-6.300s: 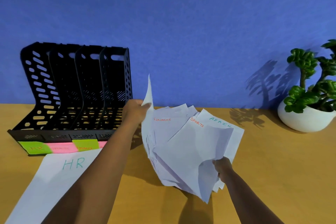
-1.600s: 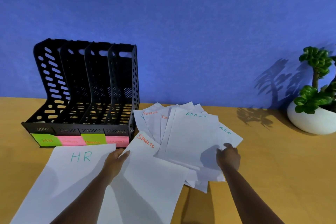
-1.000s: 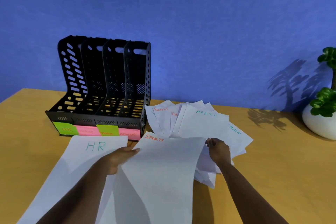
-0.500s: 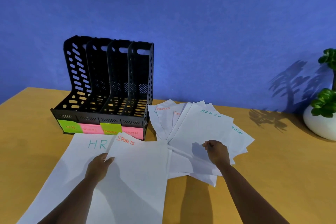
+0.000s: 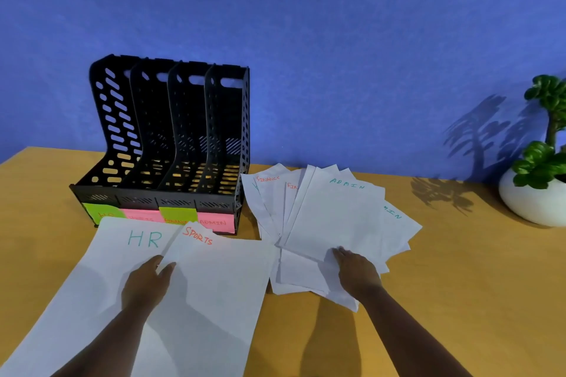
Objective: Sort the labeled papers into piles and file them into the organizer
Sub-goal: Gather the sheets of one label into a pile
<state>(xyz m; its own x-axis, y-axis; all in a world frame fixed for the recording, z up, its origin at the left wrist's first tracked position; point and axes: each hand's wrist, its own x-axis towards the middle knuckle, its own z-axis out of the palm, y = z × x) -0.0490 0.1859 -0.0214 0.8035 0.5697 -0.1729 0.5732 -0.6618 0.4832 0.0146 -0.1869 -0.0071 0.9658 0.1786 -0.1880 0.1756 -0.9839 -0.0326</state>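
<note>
Since a moment ago the SPORTS sheet (image 5: 214, 278) has settled flat beside the HR sheet (image 5: 101, 269) — left hand (image 5: 147, 283) flat on it, right hand (image 5: 356, 271) pressing the fanned ADMIN and FINANCE papers (image 5: 333, 217).

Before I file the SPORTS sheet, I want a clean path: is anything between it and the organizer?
Nothing visible is. The SPORTS sheet lies flat just in front of the organizer, overlapping the HR sheet. The left hand rests on its near-left edge. The slots look empty.
</note>
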